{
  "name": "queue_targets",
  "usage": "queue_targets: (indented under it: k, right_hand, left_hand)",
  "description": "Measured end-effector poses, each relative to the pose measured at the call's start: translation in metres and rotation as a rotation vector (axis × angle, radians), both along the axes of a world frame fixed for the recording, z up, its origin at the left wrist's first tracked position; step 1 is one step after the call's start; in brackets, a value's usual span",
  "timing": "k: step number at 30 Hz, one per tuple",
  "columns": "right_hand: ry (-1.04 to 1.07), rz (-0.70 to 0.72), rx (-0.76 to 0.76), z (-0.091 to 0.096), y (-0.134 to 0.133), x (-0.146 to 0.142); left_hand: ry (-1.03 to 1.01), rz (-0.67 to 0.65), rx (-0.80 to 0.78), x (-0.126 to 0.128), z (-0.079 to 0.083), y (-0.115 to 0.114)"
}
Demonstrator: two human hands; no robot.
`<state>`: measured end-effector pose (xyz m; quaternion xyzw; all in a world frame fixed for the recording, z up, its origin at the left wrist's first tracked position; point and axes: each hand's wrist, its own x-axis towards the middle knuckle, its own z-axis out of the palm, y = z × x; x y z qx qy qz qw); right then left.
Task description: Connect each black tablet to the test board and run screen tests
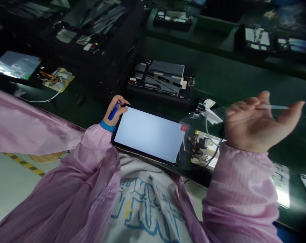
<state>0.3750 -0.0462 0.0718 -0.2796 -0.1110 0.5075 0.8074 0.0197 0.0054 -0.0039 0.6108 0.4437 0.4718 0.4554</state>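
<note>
A tablet-sized display panel (150, 135) with a lit white screen lies at the table's near edge, close to my body. My left hand (114, 109) is at its upper left corner, thumb on the edge, with a blue pen (114, 110) tucked in the grip. Clear film with a red tab (183, 128) shows at the panel's right end. My right hand (256, 125) is raised over the table on the right, palm up, thumb and index finger apart. Its curled fingers hold a thin pale strip (279, 107), whose exact kind I cannot make out.
Beyond the panel sits a black tray of grey parts (163, 79). Tall stacked black trays (99, 57) stand to its left. A circuit board (58, 79) with a white cable is further left; another board (204, 148) with cables lies between the panel and my right arm.
</note>
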Motion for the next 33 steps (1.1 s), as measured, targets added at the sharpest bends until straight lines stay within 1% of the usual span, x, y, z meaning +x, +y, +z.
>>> queue_targets:
  k: [3, 6, 9, 11, 14, 16, 19, 21, 24, 26, 28, 30, 31, 33]
  right_hand:
    - [-0.001, 0.004, -0.023, -0.002, -0.006, -0.004]
    - [-0.011, 0.098, -0.075, -0.004, -0.015, -0.008]
    - [-0.11, 0.165, -0.093, -0.011, -0.023, -0.012]
    - [-0.187, 0.136, -0.08, -0.017, -0.027, -0.017]
    - [-0.264, 0.13, -0.051, -0.024, -0.037, -0.032]
    - [-0.328, 0.16, -0.023, -0.024, -0.048, -0.047]
    - [-0.494, 0.236, 0.022, -0.023, -0.068, -0.072]
    - [-0.604, 0.331, 0.057, -0.022, -0.082, -0.086]
    - [-0.728, 0.541, 0.135, -0.022, -0.102, -0.101]
    - [-0.833, 0.676, 0.214, -0.021, -0.113, -0.108]
    - [-0.991, 0.765, 0.309, -0.018, -0.12, -0.116]
    - [-1.16, 0.802, 0.422, -0.014, -0.124, -0.124]
    - [-1.233, 0.797, 0.473, -0.012, -0.124, -0.127]
    - [-1.345, 0.734, 0.519, -0.011, -0.122, -0.131]
  left_hand:
    - [-0.109, -0.015, -0.052, 0.001, 0.001, -0.001]
    - [-0.125, -0.009, -0.057, 0.002, 0.003, -0.002]
    - [-0.143, -0.01, -0.066, 0.003, 0.004, -0.004]
    - [-0.143, -0.003, -0.069, 0.003, 0.005, -0.005]
    - [-0.135, 0.004, -0.063, 0.003, 0.005, -0.005]
    - [-0.138, 0.0, -0.051, 0.002, 0.004, -0.004]
    - [-0.152, -0.003, -0.041, 0.001, 0.0, -0.001]
    - [-0.158, -0.001, -0.036, 0.0, -0.003, 0.0]
    - [-0.17, 0.001, -0.038, -0.001, -0.004, 0.0]
    - [-0.179, 0.009, -0.051, 0.0, -0.003, 0.0]
    - [-0.189, 0.015, -0.07, 0.001, -0.001, -0.001]
    - [-0.21, 0.01, -0.079, 0.002, 0.0, -0.002]
    - [-0.224, 0.003, -0.081, 0.002, 0.0, -0.002]
    - [-0.245, -0.009, -0.082, 0.002, 0.0, -0.002]
